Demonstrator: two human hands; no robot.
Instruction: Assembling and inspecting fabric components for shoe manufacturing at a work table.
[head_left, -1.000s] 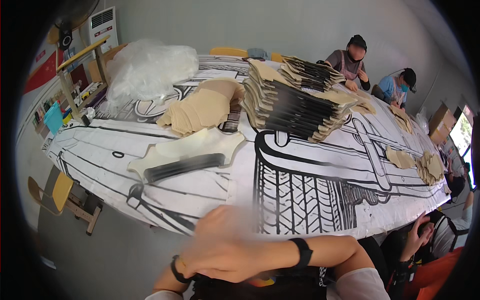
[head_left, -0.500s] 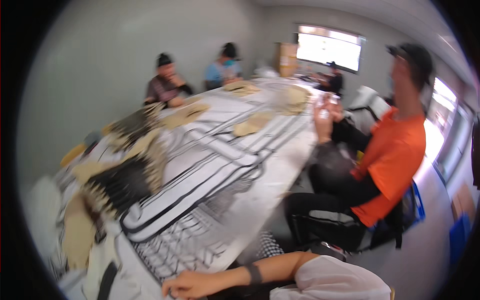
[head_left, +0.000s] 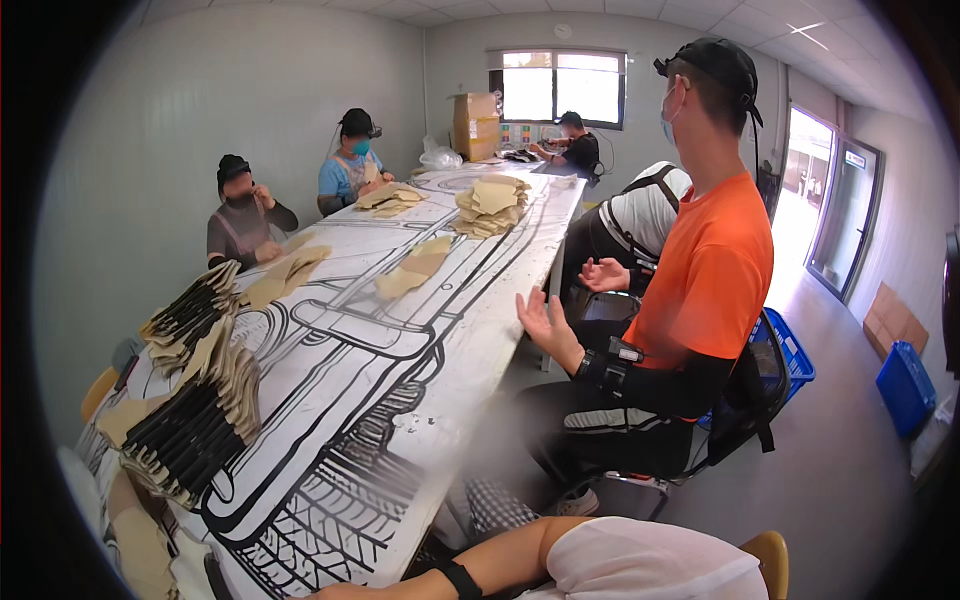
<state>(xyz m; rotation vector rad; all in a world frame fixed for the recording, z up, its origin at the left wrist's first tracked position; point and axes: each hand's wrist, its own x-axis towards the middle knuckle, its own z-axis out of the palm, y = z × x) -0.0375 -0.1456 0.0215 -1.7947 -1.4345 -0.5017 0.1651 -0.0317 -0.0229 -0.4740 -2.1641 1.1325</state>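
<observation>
Honestly can't tell if the cropped right hand [head_left: 338, 593] is open or holding anything; left hand's unseen. Black-and-beige stack [head_left: 190, 430] sits along the left edge of the drawn-on table [head_left: 430, 425], window [head_left: 560, 88] beyond.

The lower edge cuts off most of your right hand [head_left: 335, 592], hiding its grip; your left hand lies out of view. That edge also crops the cream piece [head_left: 188, 568]. Your bench [head_left: 490, 335] is partly blurred along its near edge; the farthest worker's [head_left: 582, 152] dark items [head_left: 520, 156] are too small to tell.
</observation>
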